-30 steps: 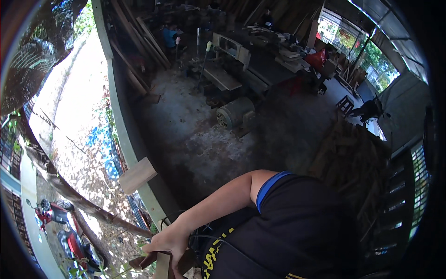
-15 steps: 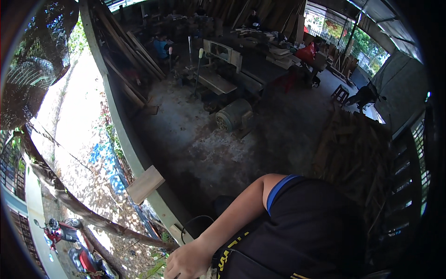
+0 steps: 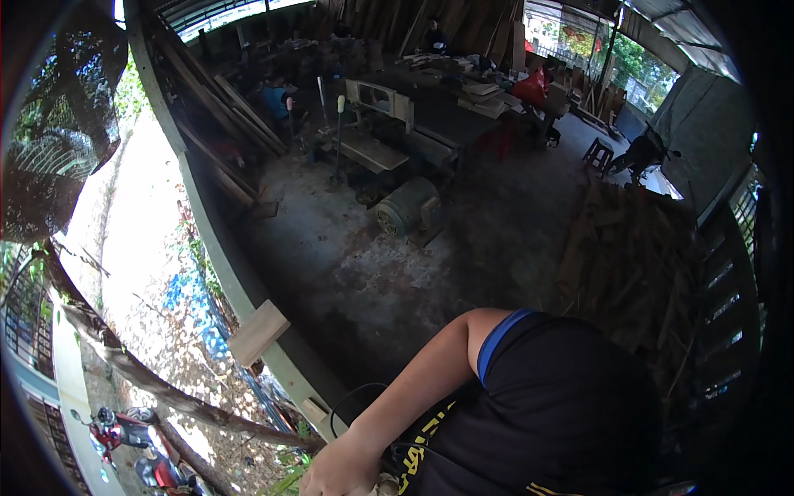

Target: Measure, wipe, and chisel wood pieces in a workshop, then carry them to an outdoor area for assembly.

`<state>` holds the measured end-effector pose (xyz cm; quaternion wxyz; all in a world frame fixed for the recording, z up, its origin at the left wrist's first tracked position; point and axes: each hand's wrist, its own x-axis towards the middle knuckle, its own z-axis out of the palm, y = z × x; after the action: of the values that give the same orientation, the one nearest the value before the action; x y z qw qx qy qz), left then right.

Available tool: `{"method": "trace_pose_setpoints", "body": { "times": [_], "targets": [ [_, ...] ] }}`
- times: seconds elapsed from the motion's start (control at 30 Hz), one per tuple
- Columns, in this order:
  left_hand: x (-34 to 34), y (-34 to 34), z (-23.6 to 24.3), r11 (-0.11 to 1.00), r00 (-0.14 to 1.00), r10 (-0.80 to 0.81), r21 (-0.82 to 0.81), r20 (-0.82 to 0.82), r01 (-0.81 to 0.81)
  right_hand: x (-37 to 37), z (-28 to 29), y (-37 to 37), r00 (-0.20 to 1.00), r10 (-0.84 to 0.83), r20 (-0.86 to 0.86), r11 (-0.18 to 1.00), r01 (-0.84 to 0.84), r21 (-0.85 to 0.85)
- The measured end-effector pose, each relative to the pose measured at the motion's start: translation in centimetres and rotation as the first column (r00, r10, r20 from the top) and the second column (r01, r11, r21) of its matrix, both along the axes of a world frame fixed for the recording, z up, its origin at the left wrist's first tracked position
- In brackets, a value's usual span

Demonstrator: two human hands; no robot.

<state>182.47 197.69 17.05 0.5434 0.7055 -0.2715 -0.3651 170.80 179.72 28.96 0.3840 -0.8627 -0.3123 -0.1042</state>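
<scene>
The black shirt has blue sleeve trim, yellow lettering.

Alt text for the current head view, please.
A bare right hand is at the lower edge, its grip unclear. Up-left, a pale rectangular wooden block lies across a long greenish ledge; beyond are a green cylindrical metal motor and grey floor.

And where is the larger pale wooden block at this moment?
In the head view, the larger pale wooden block lies across the ledge, left of centre, up and left from the right hand.
</scene>
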Motion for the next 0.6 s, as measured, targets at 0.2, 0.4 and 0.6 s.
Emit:
{"method": "trace_pose_setpoints", "body": {
  "times": [0.2, 0.4, 0.6],
  "targets": [
    [1.2, 4.3, -1.2, 0.999, 0.993, 0.045, 0.026, -0.111, -0.043, -0.4, -1.9, 2.3, 0.995, -0.027, 0.097, 0.968, 0.002, 0.252],
    [0.9, 5.1, -1.7, 0.999, 0.980, 0.046, 0.017, -0.194, -0.044, 1.9, -1.6, 4.8, 0.996, -0.074, 0.048, 0.992, 0.069, 0.110],
    [1.2, 3.0, -1.2, 0.999, 0.972, 0.026, 0.035, -0.234, -0.018, 1.0, 0.3, 2.1, 0.978, -0.083, 0.192, 0.996, 0.076, 0.046]
  ]
}}
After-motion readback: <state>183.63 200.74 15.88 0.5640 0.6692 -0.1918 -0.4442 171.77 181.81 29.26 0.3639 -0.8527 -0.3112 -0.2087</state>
